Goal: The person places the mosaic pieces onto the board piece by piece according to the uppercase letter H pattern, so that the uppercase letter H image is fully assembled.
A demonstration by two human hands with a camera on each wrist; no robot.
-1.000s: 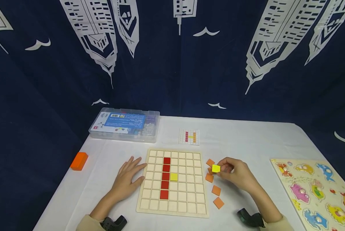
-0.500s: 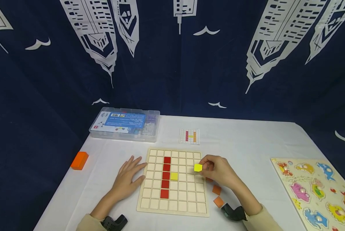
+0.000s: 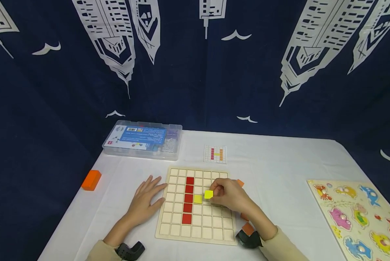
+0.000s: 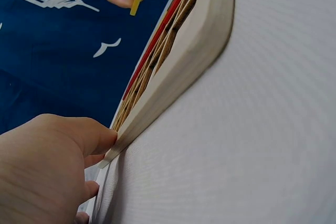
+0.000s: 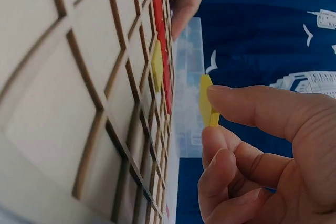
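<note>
The right hand pinches a small yellow tile between thumb and fingers, which are narrowed onto its edges. That tile is over the gridded wooden board, just to the right of a second yellow tile lying in a square; the right wrist view shows the held one apart from the board's surface. The tile already lying there sits directly beside the middle one of five red tiles, which make a straight column running away from the person. The left hand is at the board's left side, its fingers spread wide and fairly straight, holding nothing, with the thumb touching the board's edge in the left wrist view. Off the board's right side, several orange tiles lie on the white worktop, partly covered by the right hand and forearm. Beyond the far edge of the board is a small card printed with a red, yellow and orange pattern on a grid. A clear plastic case with a blue and white label lies to the card's left, an orange block sits near the worktop's left edge, and an animal puzzle lies far to the right.
</note>
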